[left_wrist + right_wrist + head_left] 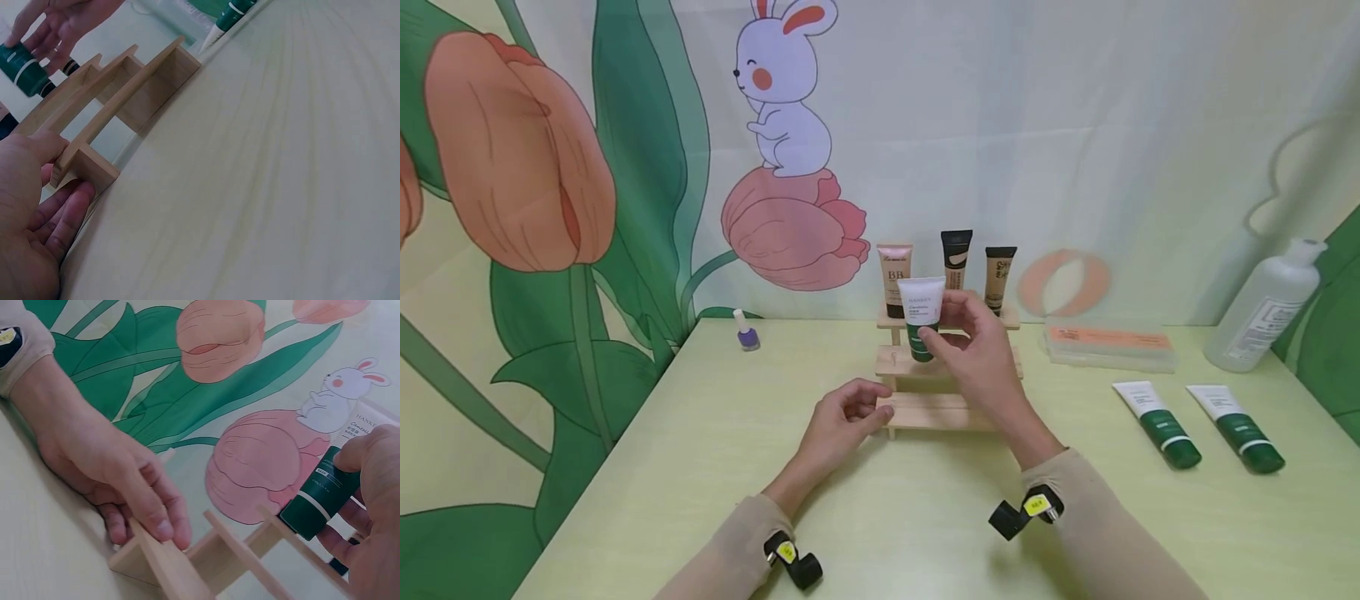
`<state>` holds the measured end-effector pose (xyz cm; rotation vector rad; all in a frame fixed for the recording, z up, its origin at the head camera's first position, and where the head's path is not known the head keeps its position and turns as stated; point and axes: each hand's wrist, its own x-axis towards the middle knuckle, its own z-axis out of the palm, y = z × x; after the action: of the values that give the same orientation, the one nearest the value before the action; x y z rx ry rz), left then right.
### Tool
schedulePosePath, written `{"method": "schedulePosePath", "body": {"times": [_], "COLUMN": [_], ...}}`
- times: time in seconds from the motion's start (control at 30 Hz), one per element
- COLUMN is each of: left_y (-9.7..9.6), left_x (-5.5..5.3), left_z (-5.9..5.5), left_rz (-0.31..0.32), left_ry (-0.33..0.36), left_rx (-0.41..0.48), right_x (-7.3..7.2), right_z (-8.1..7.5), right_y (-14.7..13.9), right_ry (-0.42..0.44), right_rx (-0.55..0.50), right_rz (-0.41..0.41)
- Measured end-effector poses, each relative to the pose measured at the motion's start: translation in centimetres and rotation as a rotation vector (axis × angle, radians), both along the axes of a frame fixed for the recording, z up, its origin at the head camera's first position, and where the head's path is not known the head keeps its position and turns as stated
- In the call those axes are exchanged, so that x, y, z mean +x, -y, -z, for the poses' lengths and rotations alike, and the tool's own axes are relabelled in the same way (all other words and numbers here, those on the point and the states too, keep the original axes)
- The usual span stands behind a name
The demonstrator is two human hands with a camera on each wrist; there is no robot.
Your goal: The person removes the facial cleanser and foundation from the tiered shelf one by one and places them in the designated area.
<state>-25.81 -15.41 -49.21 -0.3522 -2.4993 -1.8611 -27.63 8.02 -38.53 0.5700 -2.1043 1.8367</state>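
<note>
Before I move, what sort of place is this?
Likely a cosmetics display setup on a pale yellow table: a light wooden tiered rack bears three small, partly black cosmetic tubes; two green-and-white squeeze tubes lie nearby; a tulip-and-rabbit printed backdrop hangs behind.

Two tubes point(1157, 423) lie right of the rack point(936, 412), before a bottle point(1262, 312).

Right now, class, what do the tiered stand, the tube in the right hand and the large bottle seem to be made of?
Tiered stand: likely wood, pale and matte, with faint grain-like streaks.
Held tube: probably smooth plastic, white and green, flattened at its white end.
Large bottle: seemingly plastic, whitish and cloudy; glass seems less likely.
</note>
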Motion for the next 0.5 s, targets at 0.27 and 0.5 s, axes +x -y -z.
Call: {"method": "schedulePosePath", "body": {"times": [0.27,0.5], "left_y": [-0.3,-0.1], "left_x": [0.0,0.0], "left_z": [0.2,0.2], "left_rz": [-0.011,-0.001], "left_ry": [-0.001,-0.014], "left_rx": [-0.002,0.006], "right_x": [0.1,0.6], "right_z": [-0.9,-1.0], "right_y": [-3.7,-7.0], "right_ry": [-0.057,-0.108], "right_rx": [-0.028,-0.037], "right_rz": [0.06,0.117]}}
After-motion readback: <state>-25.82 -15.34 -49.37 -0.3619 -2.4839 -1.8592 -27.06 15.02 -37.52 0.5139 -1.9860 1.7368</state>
